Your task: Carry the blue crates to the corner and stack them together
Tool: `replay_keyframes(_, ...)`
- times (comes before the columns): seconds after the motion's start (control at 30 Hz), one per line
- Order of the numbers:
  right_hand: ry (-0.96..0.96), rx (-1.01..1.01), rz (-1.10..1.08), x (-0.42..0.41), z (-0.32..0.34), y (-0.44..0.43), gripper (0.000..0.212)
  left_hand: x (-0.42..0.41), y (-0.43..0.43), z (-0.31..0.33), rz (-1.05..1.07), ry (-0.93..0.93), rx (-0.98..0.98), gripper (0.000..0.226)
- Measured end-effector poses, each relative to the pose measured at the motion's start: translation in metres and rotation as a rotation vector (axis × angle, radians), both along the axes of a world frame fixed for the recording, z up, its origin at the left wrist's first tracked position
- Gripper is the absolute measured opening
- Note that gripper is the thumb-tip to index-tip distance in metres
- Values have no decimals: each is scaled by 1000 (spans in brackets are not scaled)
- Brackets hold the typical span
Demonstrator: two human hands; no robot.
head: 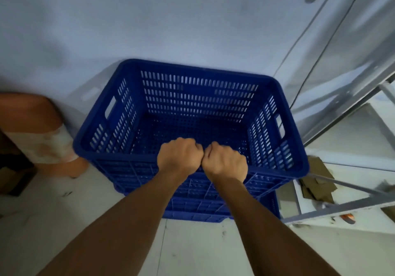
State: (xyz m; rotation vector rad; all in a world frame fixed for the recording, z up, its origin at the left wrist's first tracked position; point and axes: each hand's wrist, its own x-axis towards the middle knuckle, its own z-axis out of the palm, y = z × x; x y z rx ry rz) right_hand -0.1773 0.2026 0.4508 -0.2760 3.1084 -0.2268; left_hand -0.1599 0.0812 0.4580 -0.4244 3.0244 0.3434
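A blue slotted crate (192, 96) stands against the pale wall, empty inside, with handle holes in both short sides. It rests on top of another blue crate (198, 209), of which only the lower front shows. My left hand (178, 158) and my right hand (225, 162) grip the top crate's near rim side by side, knuckles touching, fingers curled over the edge.
An orange cylinder with a pale band (40, 134) stands on the floor to the left of the crates. On the right a grey metal frame (346, 207) and glass panels (342, 66) close in, with cardboard pieces (318, 181) on the floor behind.
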Motion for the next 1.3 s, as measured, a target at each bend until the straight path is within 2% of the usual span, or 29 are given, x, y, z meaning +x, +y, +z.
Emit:
replay_keyframes(0.1, -64, 2, 0, 18, 9, 2, 42, 16, 2, 5, -30, -47, -11, 50)
replay_keyframes(0.27, -171, 38, 17, 27, 17, 3, 53, 30, 2, 10, -44, -78, 64, 46)
replay_keyframes(0.37, -235, 55, 47, 23, 20, 1, 51, 28, 1, 14, -33, -110, 128, 42)
replay_keyframes(0.6, -261, 127, 67, 20, 20, 2, 48, 28, 2, 16, -20, -120, 84, 46)
replay_keyframes(0.7, -270, 87, 31, 15, 22, 0, 52, 21, 1, 16, -5, -123, 101, 46)
replay_keyframes(0.97, -52, 13, -20, -9, 3, -2, 50, -11, -1, -2, 37, -1, 40, 51)
replay_keyframes(1.17, -177, 40, 7, 16, 17, -6, 52, 16, -5, 9, 6, -83, 18, 52)
replay_keyframes(1.3, -273, 54, 24, 21, 24, -5, 52, 23, -2, 17, -8, -131, 96, 49)
